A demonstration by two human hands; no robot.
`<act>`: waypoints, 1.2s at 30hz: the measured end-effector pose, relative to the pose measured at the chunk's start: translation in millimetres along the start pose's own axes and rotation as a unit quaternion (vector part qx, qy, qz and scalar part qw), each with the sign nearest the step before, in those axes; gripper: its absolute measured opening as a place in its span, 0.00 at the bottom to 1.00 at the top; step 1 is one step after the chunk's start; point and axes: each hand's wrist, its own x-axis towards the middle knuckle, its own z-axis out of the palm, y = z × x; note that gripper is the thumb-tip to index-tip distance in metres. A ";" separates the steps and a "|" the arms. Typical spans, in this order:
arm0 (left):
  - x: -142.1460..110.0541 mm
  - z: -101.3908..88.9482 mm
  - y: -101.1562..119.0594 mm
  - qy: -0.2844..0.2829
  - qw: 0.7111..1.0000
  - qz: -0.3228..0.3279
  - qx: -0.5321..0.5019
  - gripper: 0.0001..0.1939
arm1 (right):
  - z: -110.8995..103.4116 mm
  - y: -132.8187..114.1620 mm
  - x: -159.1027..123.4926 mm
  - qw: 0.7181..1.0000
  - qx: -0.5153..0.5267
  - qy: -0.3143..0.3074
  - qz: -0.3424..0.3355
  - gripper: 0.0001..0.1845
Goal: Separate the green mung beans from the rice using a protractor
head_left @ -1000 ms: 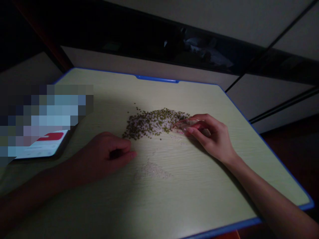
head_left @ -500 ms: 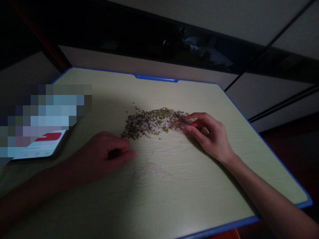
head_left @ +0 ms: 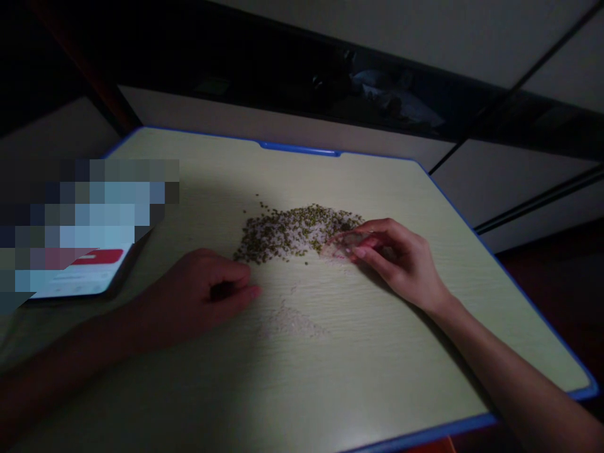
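Currently, the right hand [head_left: 414,269] pinches a clear dish [head_left: 340,243], contents indistinct, centre-right; left hand [head_left: 201,289] grip slightly parted.

screen [head_left: 82,280]: mostly pixelated, cut off left | clear item [head_left: 338,245] (kind unclear): partly covered by right hand [head_left: 415,267] | forearms [head_left: 507,355]: cut off

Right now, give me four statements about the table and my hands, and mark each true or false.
1. The right hand holds a clear item by the mixed pile. True.
2. The left hand is on the lit screen. False: the left hand is to the right of the lit screen.
3. The small pale pile lies nearer you than the mixed pile. True.
4. The table has red edging. False: its edging is blue.
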 end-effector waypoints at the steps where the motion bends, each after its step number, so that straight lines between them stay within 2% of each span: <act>1: 0.2 -0.1 0.2 -0.001 1.000 -0.003 -0.001 0.19 | 0.7 -0.2 -0.6 1.000 0.013 -0.005 0.009 0.10; 6: 1.2 -0.2 1.3 -0.021 0.999 -0.031 -0.029 0.19 | 6.5 -5.9 -6.6 0.999 0.032 -0.008 0.041 0.08; 13: 2.7 -2.4 3.7 -0.044 0.993 -0.076 -0.077 0.18 | 20.6 -18.3 -16.8 0.999 0.025 -0.015 0.038 0.07; 24: 6.8 -2.9 5.4 -0.013 0.973 -0.131 -0.190 0.18 | 53.6 -49.0 -25.9 0.997 0.015 -0.076 0.011 0.05; 27: 8.2 -2.5 6.5 0.001 0.970 -0.136 -0.204 0.18 | 54.9 -54.7 -29.7 0.996 0.012 -0.089 0.007 0.05; 30: 8.9 -2.8 8.2 0.007 0.970 -0.131 -0.206 0.18 | 52.1 -53.5 -28.3 0.992 0.059 -0.107 0.019 0.07; 33: 9.2 -3.4 8.5 0.013 0.971 -0.125 -0.204 0.18 | 47.3 -47.4 -19.5 0.991 0.118 -0.053 0.038 0.09; 36: 9.8 -4.0 6.9 0.021 0.969 -0.122 -0.212 0.18 | 45.8 -41.2 -9.5 0.995 0.077 -0.051 0.029 0.09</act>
